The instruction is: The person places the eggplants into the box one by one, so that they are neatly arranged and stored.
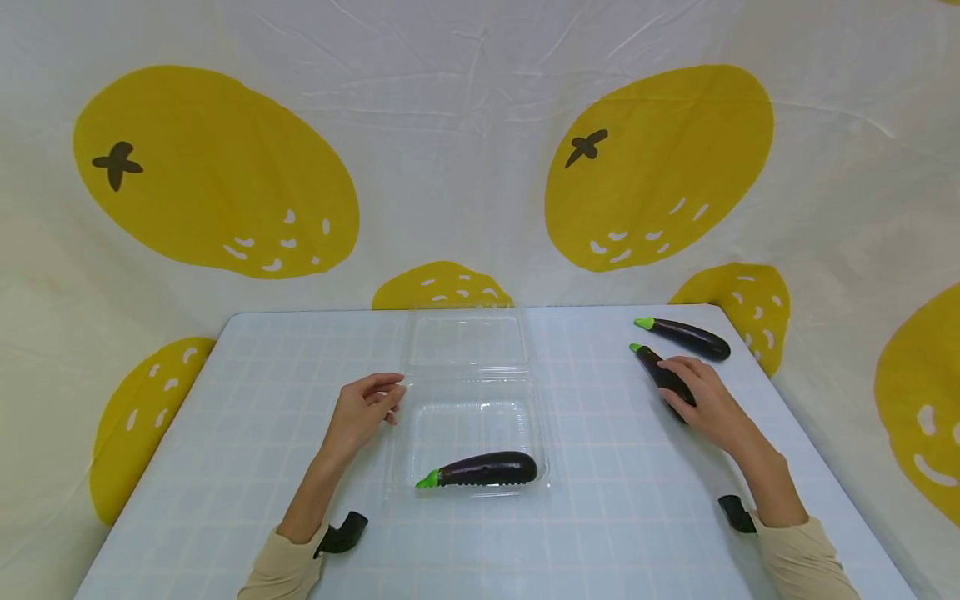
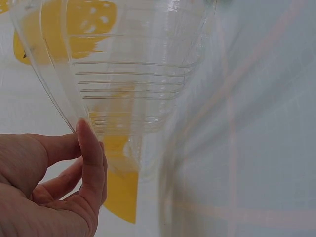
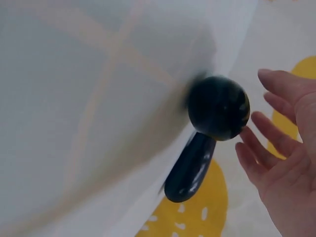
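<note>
An open clear plastic container [image 1: 468, 421] lies on the table, its hinged lid [image 1: 471, 340] folded back. In its tray, along the near side, rests a dark eggplant [image 1: 491, 469] with a green stem end pointing left. My left hand [image 1: 363, 412] pinches the container's left rim between thumb and fingers, as the left wrist view shows. At the right, my right hand [image 1: 708, 404] reaches over a second eggplant [image 1: 651, 365], fingers spread about it. The right wrist view shows that eggplant's round end [image 3: 219, 107] near the fingertips, not gripped. A third eggplant [image 1: 692, 339] lies just behind.
The table [image 1: 285, 375] has a pale checked cover. Behind it hangs a white cloth [image 1: 450, 167] printed with large yellow fruit. A black wrist mount [image 1: 345, 533] sticks out beside the left sleeve, another [image 1: 737, 514] beside the right.
</note>
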